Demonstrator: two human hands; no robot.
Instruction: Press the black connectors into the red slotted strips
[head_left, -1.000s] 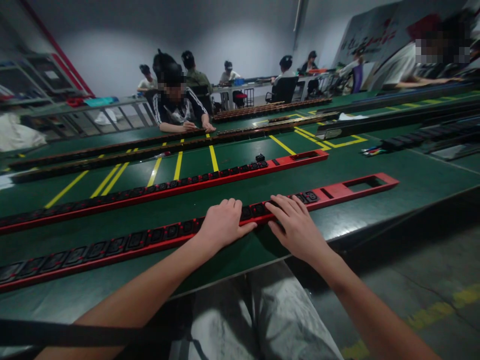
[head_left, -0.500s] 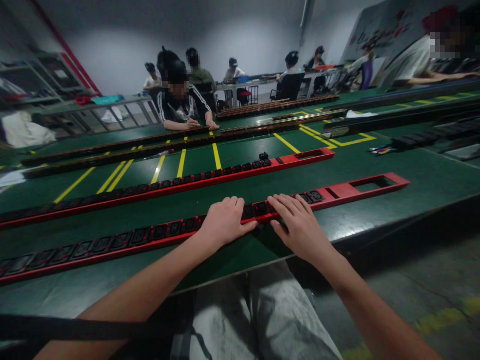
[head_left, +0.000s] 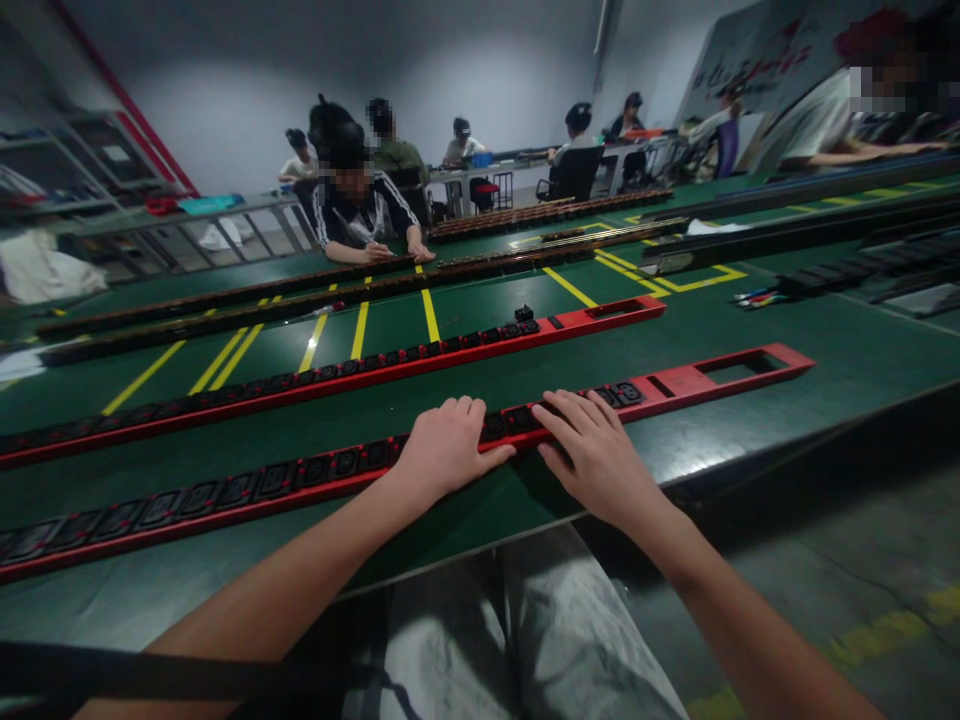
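Clearly, a long red strip (head_left: 375, 456) lies across the near part of the green table (head_left: 480, 520), slanting from the lower left up toward the right; its top carries a close row of black sockets (head_left: 274, 478), with small glints of red showing between them; past the last socket comes plain red, then a narrow dark slot (head_left: 660, 386), then a rectangular opening (head_left: 742, 368) close to the slightly pointed right end.

The left hand (head_left: 442, 445) lies over the strip's middle, fingers together on top and thumb stretched along the near edge; whether it grips firmly I cannot tell. The right hand (head_left: 589, 440) rests just beside it on the sockets, fingers a little apart and thumb hanging loose toward the near side; a short run of sockets shows between the two hands.

On the near side, a band of green separates the strip from the table's edge, with the person's knees (head_left: 570, 610) below it and the floor (head_left: 795, 570) to the right; on the far side, a wider green band runs up to a second red strip (head_left: 330, 378), roughly parallel; a small black block (head_left: 523, 313) sits just beyond that one; farther off lie a long dark bar (head_left: 225, 317) and a co-worker (head_left: 367, 205) leaning over the table.
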